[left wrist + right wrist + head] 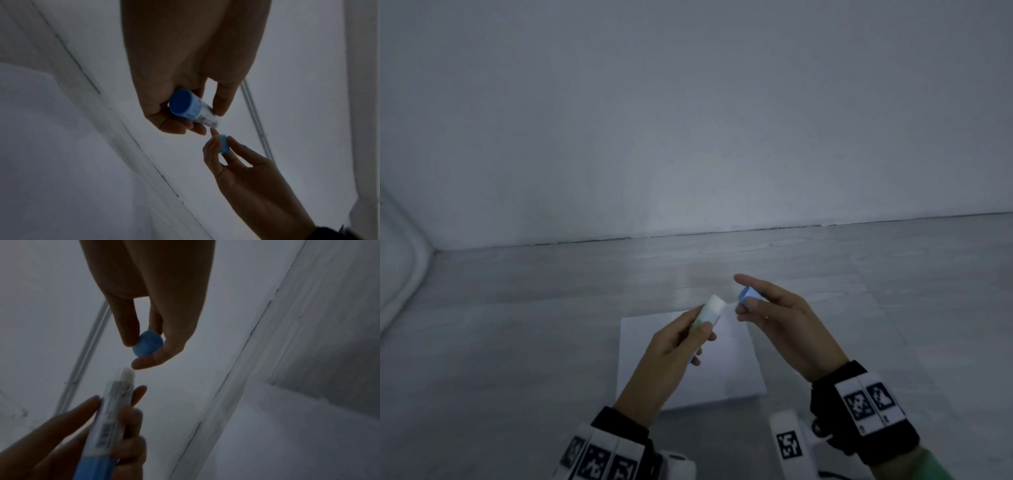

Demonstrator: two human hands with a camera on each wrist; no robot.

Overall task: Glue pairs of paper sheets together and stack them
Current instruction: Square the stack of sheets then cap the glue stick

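My left hand [667,346] grips the glue stick [709,313], white tip aimed at 1 o'clock. The left wrist view alone shows its blue base. Right hand [780,325] pinches the blue cap [748,295], just apart. Paper sheets [726,363] lie underneath on the table [517,325].

All views were dim, bluish-grey, w/ low contrast. Wrist cams were darker & noisy; hands [185,73] backlit, near-silhouettes. Head view bent at edges, slightly soft.
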